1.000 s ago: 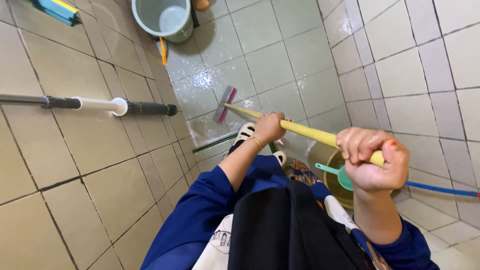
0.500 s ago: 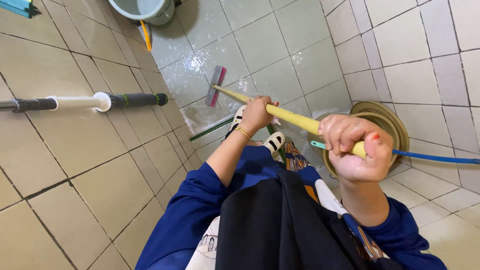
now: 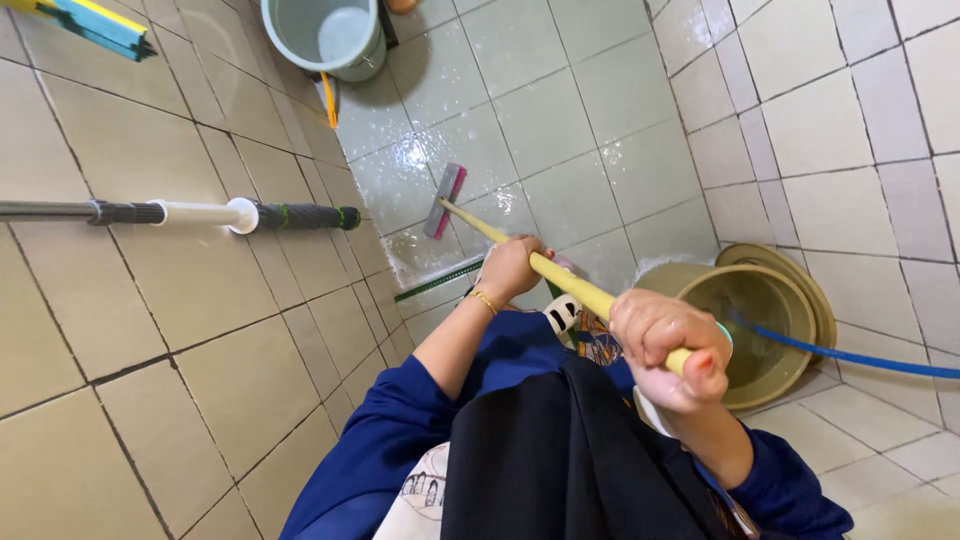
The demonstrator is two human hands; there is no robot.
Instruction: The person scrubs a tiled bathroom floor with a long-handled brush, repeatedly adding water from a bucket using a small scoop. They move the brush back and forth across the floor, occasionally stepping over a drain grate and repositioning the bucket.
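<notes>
I hold a yellow-handled floor brush [image 3: 445, 200] with both hands. Its pink and grey head rests on the wet tiled floor [image 3: 560, 180] ahead of me. My left hand [image 3: 512, 268] grips the yellow handle [image 3: 575, 286] lower down, a gold bracelet on its wrist. Near the top end of the same handle, my right hand [image 3: 662, 352] is closed around it, close to my body. Both arms wear blue sleeves, with a dark apron below.
A tan bucket [image 3: 752, 330] stands at the right by the tiled wall, a blue hose [image 3: 850, 355] running into it. A grey-green bucket [image 3: 325, 35] sits at the far end. A long pole [image 3: 180, 213] leans along the left wall.
The view has shifted, showing more of the tan bucket. The brush head has slid a little across the wet floor while both hands stay on the handle.
</notes>
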